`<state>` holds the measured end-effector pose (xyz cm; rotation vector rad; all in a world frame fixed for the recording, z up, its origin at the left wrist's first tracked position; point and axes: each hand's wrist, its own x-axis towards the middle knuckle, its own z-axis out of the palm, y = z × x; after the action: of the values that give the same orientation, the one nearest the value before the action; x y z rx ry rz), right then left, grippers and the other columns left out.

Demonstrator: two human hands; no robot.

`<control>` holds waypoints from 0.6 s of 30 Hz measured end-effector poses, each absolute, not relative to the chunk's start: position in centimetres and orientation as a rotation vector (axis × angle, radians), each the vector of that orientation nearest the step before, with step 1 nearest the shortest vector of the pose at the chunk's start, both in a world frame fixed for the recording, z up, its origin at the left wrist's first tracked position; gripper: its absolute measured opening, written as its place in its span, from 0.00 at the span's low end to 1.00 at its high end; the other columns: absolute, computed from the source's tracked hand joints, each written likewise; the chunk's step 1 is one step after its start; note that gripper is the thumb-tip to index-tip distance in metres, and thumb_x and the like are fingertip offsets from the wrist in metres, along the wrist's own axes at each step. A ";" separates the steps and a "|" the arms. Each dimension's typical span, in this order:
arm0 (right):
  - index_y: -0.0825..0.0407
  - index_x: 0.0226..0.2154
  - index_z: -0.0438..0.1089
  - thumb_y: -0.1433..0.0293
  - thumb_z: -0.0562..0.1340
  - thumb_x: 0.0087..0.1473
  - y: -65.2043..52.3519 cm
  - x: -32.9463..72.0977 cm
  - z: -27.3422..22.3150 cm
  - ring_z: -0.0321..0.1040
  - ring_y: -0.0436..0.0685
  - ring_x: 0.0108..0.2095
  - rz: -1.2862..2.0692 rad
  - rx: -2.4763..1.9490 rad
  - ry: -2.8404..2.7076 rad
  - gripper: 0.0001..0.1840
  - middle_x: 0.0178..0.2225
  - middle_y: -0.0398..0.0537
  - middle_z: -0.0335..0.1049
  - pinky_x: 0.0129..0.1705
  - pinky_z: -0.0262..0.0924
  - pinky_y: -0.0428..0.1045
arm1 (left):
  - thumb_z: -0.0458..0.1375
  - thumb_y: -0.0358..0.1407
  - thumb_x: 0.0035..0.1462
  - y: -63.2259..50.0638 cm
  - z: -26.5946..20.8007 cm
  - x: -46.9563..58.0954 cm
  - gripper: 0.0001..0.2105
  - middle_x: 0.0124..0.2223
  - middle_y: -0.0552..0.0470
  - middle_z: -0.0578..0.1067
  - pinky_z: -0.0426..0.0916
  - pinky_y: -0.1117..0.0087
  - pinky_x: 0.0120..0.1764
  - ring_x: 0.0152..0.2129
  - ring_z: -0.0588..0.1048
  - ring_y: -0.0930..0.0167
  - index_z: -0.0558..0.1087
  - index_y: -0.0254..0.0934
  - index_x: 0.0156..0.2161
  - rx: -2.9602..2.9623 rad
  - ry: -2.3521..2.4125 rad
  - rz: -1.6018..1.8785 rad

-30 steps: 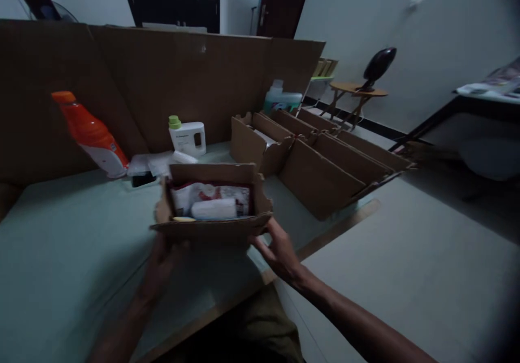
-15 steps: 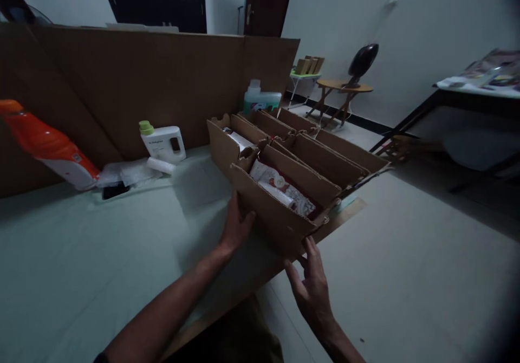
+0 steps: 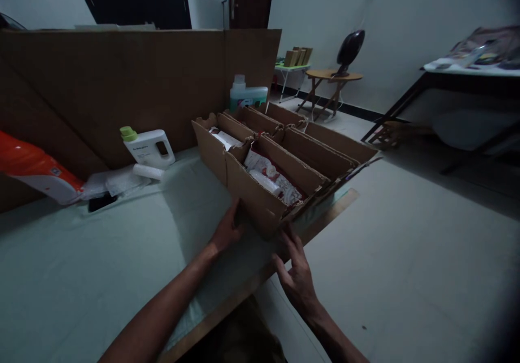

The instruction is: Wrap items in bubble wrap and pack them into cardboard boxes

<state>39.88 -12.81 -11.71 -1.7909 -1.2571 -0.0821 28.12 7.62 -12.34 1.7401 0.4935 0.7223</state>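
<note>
A brown cardboard box with several open compartments sits on the cloth-covered table, near its right edge. The nearest compartment holds a white and red patterned packet and a whitish roll-like piece. A white item lies in the compartment behind it on the left. My left hand presses low against the box's near left side; its thumb is apart and some fingertips are hidden. My right hand has its fingers spread, the fingertips at the box's lower near corner.
A white bottle with a green cap, clear plastic wrap, a dark phone-like object and an orange and white bottle are on the left. A teal bottle stands behind the box. A cardboard screen borders the table.
The box has shifted a little away from the table's near edge and turned slightly, with both hands following against it. The view has swung slightly right.
</note>
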 end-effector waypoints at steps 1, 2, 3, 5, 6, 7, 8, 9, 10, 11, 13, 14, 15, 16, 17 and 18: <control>0.45 0.66 0.59 0.68 0.59 0.64 -13.1 39.7 -12.0 0.57 0.65 0.67 -0.064 -1.807 -1.281 0.29 0.68 0.56 0.57 0.63 0.62 0.64 | 0.62 0.35 0.52 7.2 -12.6 27.1 0.36 0.68 0.37 0.64 0.50 0.44 0.67 0.66 0.61 0.54 0.62 0.35 0.67 1.794 0.483 0.685; 0.46 0.65 0.62 0.68 0.59 0.64 -13.4 39.6 -12.4 0.59 0.65 0.66 -0.047 -1.821 -1.312 0.27 0.66 0.57 0.59 0.62 0.64 0.63 | 0.63 0.34 0.50 6.7 -12.8 25.9 0.34 0.66 0.37 0.67 0.50 0.42 0.67 0.66 0.61 0.53 0.66 0.35 0.64 1.828 0.470 0.653; 0.47 0.63 0.64 0.68 0.59 0.64 -13.6 39.3 -12.7 0.61 0.65 0.64 -0.037 -1.830 -1.349 0.25 0.65 0.57 0.61 0.60 0.66 0.63 | 0.63 0.34 0.49 5.9 -12.9 24.6 0.32 0.65 0.38 0.68 0.50 0.41 0.67 0.66 0.61 0.52 0.69 0.36 0.62 1.863 0.456 0.624; 0.49 0.59 0.67 0.67 0.59 0.63 -13.9 38.8 -13.4 0.64 0.66 0.62 -0.058 -1.830 -1.418 0.22 0.63 0.59 0.64 0.57 0.68 0.62 | 0.63 0.33 0.50 3.8 -12.9 21.6 0.28 0.65 0.40 0.69 0.49 0.41 0.67 0.67 0.58 0.53 0.72 0.38 0.59 2.006 0.425 0.547; 0.50 0.58 0.68 0.67 0.59 0.63 -13.8 38.6 -13.7 0.65 0.66 0.61 -0.090 -1.825 -1.435 0.21 0.62 0.60 0.65 0.56 0.69 0.63 | 0.62 0.33 0.52 2.6 -12.7 20.1 0.27 0.66 0.41 0.67 0.49 0.41 0.67 0.68 0.57 0.54 0.72 0.40 0.59 2.120 0.416 0.496; 0.51 0.56 0.69 0.68 0.58 0.63 -13.8 38.3 -13.9 0.67 0.66 0.59 -0.135 -1.817 -1.440 0.19 0.60 0.60 0.66 0.55 0.69 0.63 | 0.61 0.32 0.53 1.3 -12.5 18.7 0.27 0.68 0.43 0.65 0.48 0.40 0.68 0.69 0.56 0.55 0.71 0.41 0.60 2.247 0.413 0.443; 0.51 0.54 0.70 0.68 0.58 0.63 -13.7 38.0 -14.1 0.68 0.66 0.58 -0.183 -1.804 -1.441 0.18 0.59 0.60 0.68 0.54 0.70 0.63 | 0.61 0.32 0.55 0.0 -12.3 17.3 0.28 0.69 0.43 0.63 0.48 0.40 0.67 0.69 0.56 0.55 0.70 0.43 0.62 2.371 0.417 0.394; 0.51 0.52 0.71 0.69 0.58 0.63 -13.5 37.8 -14.3 0.69 0.65 0.56 -0.226 -1.788 -1.446 0.16 0.57 0.60 0.70 0.53 0.70 0.62 | 0.60 0.32 0.56 -1.2 -12.1 16.0 0.28 0.70 0.44 0.62 0.49 0.39 0.67 0.69 0.56 0.55 0.68 0.44 0.63 2.474 0.427 0.362; 0.51 0.50 0.71 0.70 0.58 0.63 -13.4 37.6 -14.3 0.70 0.65 0.55 -0.258 -1.771 -1.461 0.14 0.54 0.59 0.72 0.52 0.70 0.62 | 0.60 0.31 0.56 -2.4 -12.0 14.8 0.30 0.70 0.44 0.62 0.51 0.39 0.67 0.69 0.56 0.55 0.66 0.44 0.64 2.541 0.436 0.353; 0.51 0.49 0.71 0.71 0.58 0.63 -13.2 37.4 -14.4 0.70 0.64 0.54 -0.283 -1.751 -1.489 0.13 0.52 0.57 0.74 0.52 0.69 0.61 | 0.60 0.31 0.57 -3.5 -12.0 13.7 0.30 0.70 0.45 0.62 0.52 0.39 0.66 0.68 0.57 0.56 0.64 0.45 0.65 2.585 0.447 0.359; 0.50 0.49 0.71 0.71 0.57 0.64 -13.0 37.1 -14.3 0.71 0.63 0.52 -0.316 -1.720 -1.565 0.12 0.50 0.54 0.76 0.52 0.67 0.61 | 0.59 0.31 0.58 -5.3 -12.1 11.8 0.31 0.69 0.46 0.63 0.56 0.41 0.66 0.68 0.58 0.57 0.62 0.45 0.67 2.630 0.474 0.405; 0.50 0.49 0.71 0.71 0.56 0.65 -13.0 37.0 -14.3 0.71 0.63 0.53 -0.329 -1.714 -1.598 0.13 0.50 0.54 0.76 0.52 0.66 0.61 | 0.58 0.31 0.59 -6.1 -12.3 11.1 0.30 0.69 0.46 0.63 0.57 0.42 0.65 0.68 0.59 0.58 0.62 0.45 0.67 2.636 0.490 0.439; 0.50 0.50 0.71 0.71 0.56 0.65 -12.9 36.9 -14.3 0.71 0.63 0.53 -0.342 -1.713 -1.624 0.14 0.50 0.53 0.76 0.53 0.65 0.61 | 0.58 0.30 0.59 -6.8 -12.4 10.4 0.29 0.69 0.46 0.64 0.58 0.43 0.65 0.67 0.60 0.59 0.63 0.45 0.66 2.633 0.508 0.475; 0.50 0.51 0.71 0.70 0.55 0.66 -12.9 36.8 -14.4 0.70 0.63 0.54 -0.351 -1.720 -1.641 0.14 0.50 0.54 0.76 0.54 0.64 0.61 | 0.57 0.30 0.59 -7.4 -12.4 9.7 0.28 0.69 0.46 0.64 0.58 0.43 0.65 0.67 0.61 0.59 0.64 0.44 0.65 2.624 0.528 0.506; 0.50 0.52 0.71 0.70 0.54 0.66 -12.9 36.6 -14.4 0.70 0.63 0.55 -0.352 -1.731 -1.651 0.15 0.51 0.54 0.76 0.55 0.63 0.61 | 0.57 0.30 0.59 -8.0 -12.4 9.1 0.27 0.68 0.46 0.65 0.59 0.44 0.65 0.66 0.62 0.59 0.66 0.44 0.64 2.611 0.549 0.532; 0.50 0.53 0.71 0.69 0.54 0.66 -13.0 36.5 -14.6 0.69 0.63 0.56 -0.347 -1.745 -1.656 0.16 0.53 0.54 0.75 0.56 0.62 0.61 | 0.56 0.29 0.59 -8.4 -12.5 8.6 0.25 0.68 0.46 0.66 0.60 0.44 0.65 0.66 0.62 0.59 0.67 0.43 0.62 2.597 0.566 0.551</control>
<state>36.51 -12.95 -14.56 -1.7445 -1.6563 -0.3468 8.59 -8.41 -12.45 2.5969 0.5657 0.5511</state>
